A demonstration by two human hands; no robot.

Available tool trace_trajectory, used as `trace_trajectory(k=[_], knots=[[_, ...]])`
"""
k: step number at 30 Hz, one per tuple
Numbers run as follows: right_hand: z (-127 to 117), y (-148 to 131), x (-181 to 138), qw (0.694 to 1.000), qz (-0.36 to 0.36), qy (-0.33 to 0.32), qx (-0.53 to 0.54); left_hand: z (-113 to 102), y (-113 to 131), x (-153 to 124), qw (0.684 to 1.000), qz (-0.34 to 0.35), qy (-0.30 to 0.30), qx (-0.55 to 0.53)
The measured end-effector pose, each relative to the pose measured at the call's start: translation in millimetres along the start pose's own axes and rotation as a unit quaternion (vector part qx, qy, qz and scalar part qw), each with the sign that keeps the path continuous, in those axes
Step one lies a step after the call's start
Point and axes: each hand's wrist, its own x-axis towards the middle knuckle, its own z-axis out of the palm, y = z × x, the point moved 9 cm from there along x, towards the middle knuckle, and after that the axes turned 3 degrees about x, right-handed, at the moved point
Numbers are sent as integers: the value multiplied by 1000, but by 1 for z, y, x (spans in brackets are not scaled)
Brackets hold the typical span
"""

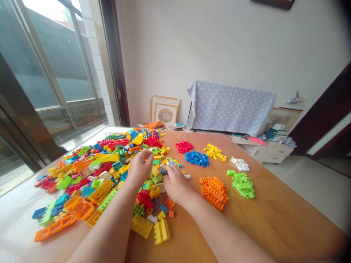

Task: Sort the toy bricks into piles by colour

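Note:
A big mixed heap of colourful plastic building blocks point(101, 168) covers the left and middle of the table. Over its right part is my left hand point(140, 167), fingers curled together; what they hold, if anything, is hidden. My right hand point(177, 184) lies low at the heap's right edge, fingers forward and somewhat apart, touching small pieces. A small blue block point(163, 172) is by its fingertips. Around the hands lie a green block point(157, 178), red blocks point(145, 199) and a yellow ridged block point(161, 232).
Sorted piles stand on the wooden table point(274, 204) at right: red point(184, 147), blue point(196, 159), yellow point(215, 152), white point(240, 163), lime green point(242, 184) and orange point(214, 193) blocks. Behind are a cloth-draped object point(230, 106), a framed picture point(166, 113) and a white cabinet point(265, 151).

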Motion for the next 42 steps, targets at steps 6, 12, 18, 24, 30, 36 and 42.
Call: trace_trajectory(k=[6,12,18,24,30,36,42], knots=[[-18,25,-24,996,69,-23,-50,32,10,-7,991,50,-92,79],[-63,38,-24,988,83,106,77,39,17,-12,985,81,-97,120],[-66,44,-25,995,89,36,-41,57,52,-34,959,180,-143,168],[-43,33,-25,992,73,-55,-86,79,70,-59,921,271,-213,183],[-48,39,-27,991,108,-50,-55,79,59,-52,922,251,-233,178],[-49,41,-30,990,120,-71,-8,32,36,-16,986,101,-124,-43],[-35,-7,-53,965,60,-231,113,-19,1,1,978,-61,31,-197]])
